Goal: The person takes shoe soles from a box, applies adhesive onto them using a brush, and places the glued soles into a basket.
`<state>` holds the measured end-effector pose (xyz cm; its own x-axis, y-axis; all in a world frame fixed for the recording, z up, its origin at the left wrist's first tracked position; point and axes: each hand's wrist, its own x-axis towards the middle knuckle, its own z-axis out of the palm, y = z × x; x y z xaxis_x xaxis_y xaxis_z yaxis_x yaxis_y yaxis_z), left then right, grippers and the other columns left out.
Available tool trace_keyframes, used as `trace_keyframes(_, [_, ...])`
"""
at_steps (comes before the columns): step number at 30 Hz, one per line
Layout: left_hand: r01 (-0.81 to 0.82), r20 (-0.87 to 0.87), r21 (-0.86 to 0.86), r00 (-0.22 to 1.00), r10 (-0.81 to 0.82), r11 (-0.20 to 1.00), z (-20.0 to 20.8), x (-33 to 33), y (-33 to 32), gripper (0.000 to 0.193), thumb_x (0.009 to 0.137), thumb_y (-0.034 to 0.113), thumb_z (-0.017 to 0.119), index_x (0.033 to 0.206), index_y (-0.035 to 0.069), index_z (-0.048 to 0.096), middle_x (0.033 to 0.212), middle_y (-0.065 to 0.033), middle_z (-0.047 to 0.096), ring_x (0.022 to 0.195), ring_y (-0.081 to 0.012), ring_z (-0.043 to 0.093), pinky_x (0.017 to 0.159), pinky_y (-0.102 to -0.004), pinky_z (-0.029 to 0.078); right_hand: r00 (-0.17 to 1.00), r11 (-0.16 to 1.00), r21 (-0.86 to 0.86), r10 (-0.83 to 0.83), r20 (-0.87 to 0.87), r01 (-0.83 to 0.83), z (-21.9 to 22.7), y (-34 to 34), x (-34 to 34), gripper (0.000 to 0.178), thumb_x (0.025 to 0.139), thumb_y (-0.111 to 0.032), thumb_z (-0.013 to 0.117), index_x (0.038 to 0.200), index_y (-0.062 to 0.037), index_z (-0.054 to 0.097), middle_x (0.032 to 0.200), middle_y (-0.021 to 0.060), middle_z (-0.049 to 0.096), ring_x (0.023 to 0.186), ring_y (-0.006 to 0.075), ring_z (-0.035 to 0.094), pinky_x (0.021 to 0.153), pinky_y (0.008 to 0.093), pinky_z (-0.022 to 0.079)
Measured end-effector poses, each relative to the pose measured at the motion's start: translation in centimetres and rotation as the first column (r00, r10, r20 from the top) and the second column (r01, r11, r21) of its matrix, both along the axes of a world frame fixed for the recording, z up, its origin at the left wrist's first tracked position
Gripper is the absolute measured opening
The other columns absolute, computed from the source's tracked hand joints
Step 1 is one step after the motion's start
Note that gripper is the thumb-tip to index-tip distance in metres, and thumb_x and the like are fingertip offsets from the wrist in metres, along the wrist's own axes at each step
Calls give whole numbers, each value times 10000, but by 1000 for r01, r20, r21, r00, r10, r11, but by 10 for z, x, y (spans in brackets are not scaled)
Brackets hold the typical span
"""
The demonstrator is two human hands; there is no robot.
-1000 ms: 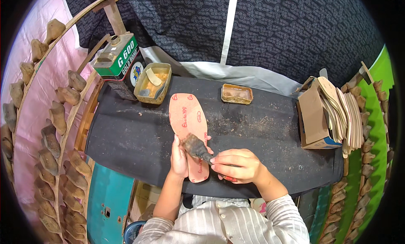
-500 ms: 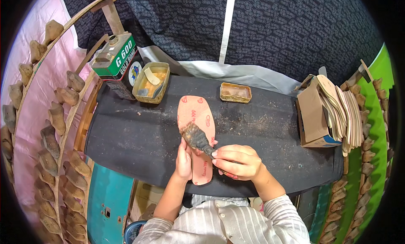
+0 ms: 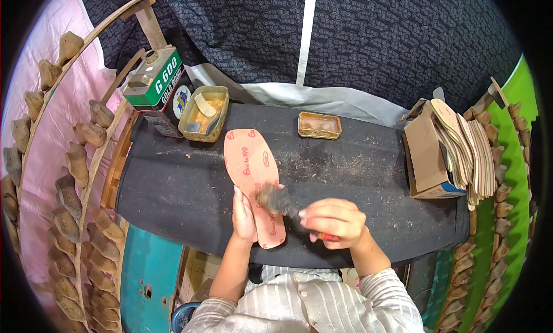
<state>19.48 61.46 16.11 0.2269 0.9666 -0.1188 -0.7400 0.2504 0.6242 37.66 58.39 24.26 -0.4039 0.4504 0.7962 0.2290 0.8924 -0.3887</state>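
My left hand (image 3: 244, 218) is closed around the left edge of a pinkish insole (image 3: 245, 151) with red print, its long shape tilted with the wide end up and to the left. In my right hand (image 3: 334, 222) is a glue brush (image 3: 279, 200), gripped by its handle, part of which shows red below my fingers. The dark, caked head of the brush is blurred and lies over the narrower middle of the insole. Whether the bristles press on the surface, I cannot tell.
On the dark cloth-covered table (image 3: 368, 218) stand a green-and-black metal can (image 3: 155, 85), a tub (image 3: 218, 128) with a spreader inside, and a small shallow tray (image 3: 319, 126). A cardboard box (image 3: 423, 154) holds stacked insoles (image 3: 469, 149). Racks of shoe lasts (image 3: 78, 163) flank both sides.
The insole has tilted, its wide end swinging to the left. My right hand has moved slightly right, and the brush now points more sideways, lower across the insole's middle.
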Motion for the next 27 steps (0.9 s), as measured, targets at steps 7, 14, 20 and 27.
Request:
trace_keyframes(7, [162, -18, 141, 987, -161, 977, 2, 5, -9, 663, 948, 528, 110, 1232, 15, 419, 1046, -165, 579, 758, -256, 616, 668, -377, 523, 969, 957, 154, -240, -62, 247, 0, 23, -11, 322, 619, -28, 726, 929, 6, 644, 934, 125, 638, 810, 275, 646, 705, 339, 550])
trace_keyframes(14, [67, 69, 60, 995, -71, 996, 1, -5, -3, 604, 966, 480, 126, 1259, 30, 403, 1003, -169, 597, 830, -255, 615, 724, -380, 516, 994, 992, 72, -108, 34, 105, -14, 11, -9, 408, 533, 5, 682, 935, 32, 617, 933, 148, 626, 801, 306, 640, 685, 357, 546])
trace_keyframes(20, [-12, 8, 128, 1000, 11, 992, -11, -16, 5, 577, 977, 456, 136, 1307, 42, 367, 1119, -204, 578, 978, -254, 589, 829, -368, 495, 992, 998, -52, 49, 118, -43, -17, -6, -2, 417, 506, 15, 637, 923, 38, 620, 924, 147, 631, 795, 291, 645, 668, 346, 545])
trace_keyframes(27, [166, 127, 132, 975, -183, 977, -9, -11, -3, 643, 956, 526, 121, 1288, 45, 390, 1063, -198, 583, 767, -271, 620, 656, -382, 532, 992, 992, -29, -126, -25, 125, 5, 1, 4, 301, 573, 30, 715, 864, 16, 641, 832, 129, 647, 755, 269, 655, 662, 334, 542])
